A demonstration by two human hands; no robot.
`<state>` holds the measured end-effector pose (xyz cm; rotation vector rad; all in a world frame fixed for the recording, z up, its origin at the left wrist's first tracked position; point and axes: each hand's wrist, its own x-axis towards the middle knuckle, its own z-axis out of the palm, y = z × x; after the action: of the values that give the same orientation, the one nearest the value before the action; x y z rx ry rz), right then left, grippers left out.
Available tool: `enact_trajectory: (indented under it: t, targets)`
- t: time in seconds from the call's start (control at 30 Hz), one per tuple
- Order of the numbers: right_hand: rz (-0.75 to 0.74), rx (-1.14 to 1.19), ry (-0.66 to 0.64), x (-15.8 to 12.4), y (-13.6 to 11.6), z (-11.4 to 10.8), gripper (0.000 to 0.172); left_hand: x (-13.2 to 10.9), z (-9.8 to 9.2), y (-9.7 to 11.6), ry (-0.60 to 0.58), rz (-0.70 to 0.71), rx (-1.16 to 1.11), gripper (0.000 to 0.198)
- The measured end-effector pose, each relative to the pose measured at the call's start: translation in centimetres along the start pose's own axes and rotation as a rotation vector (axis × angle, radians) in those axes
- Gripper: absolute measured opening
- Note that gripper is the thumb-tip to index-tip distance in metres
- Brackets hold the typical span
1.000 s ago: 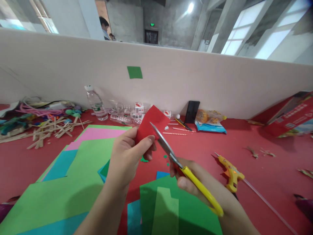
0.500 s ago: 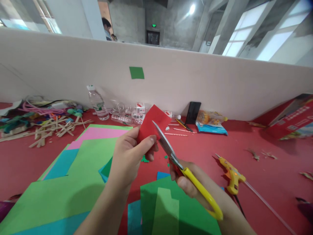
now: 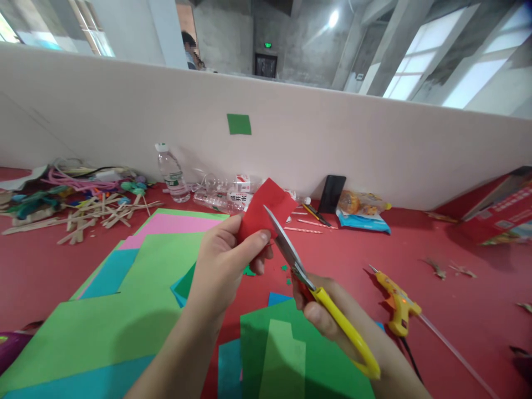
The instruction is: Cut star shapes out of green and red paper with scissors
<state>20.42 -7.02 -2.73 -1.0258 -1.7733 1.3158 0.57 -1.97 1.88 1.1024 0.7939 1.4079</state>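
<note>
Between thumb and fingers, my left hand [image 3: 228,252] pinches a piece of red paper [image 3: 268,202] above the table. My right hand [image 3: 322,302] is wrapped round the yellow handle of a pair of scissors [image 3: 286,246]. The scissor blades lie across the near side of the red paper, close to my left thumb, and appear nearly closed. Part of the handle is hidden by my right fingers. Small green paper scraps [image 3: 248,270] lie on the table below. Under my right hand are dark green sheets [image 3: 332,360] with a light green strip [image 3: 282,360] on top.
Light green sheets [image 3: 100,327] spread over the left side. A yellow glue gun [image 3: 397,302] with a clear stick lies right. Along the white partition [image 3: 311,127] are an upright bottle [image 3: 172,174], lying bottles [image 3: 220,199], a phone [image 3: 331,194], and wooden sticks [image 3: 103,213].
The view has shifted slightly, so the scene sits a little further right. Both hands keep their grip, and the scissors stay in nearly the same place against the red paper.
</note>
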Motion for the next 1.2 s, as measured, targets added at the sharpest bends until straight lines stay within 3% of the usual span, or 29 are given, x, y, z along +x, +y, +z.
enact_trajectory:
  t: [0.8, 1.03, 1.2]
  targets:
    - [0.034, -0.002, -0.020, 0.2, -0.9, -0.3, 0.065, 0.0, 0.0, 0.0, 0.013, -0.007, 0.063, 0.008]
    - [0.064, 0.005, -0.056, 0.2, -1.2, -0.9, 0.067, 0.3, -0.3, 0.1, 0.099, 0.034, 0.080, 0.010]
    - [0.063, 0.064, -0.073, 0.0, -0.7, -0.9, 0.066, 0.3, -0.3, 0.0, 0.042, 0.005, 0.019, 0.007]
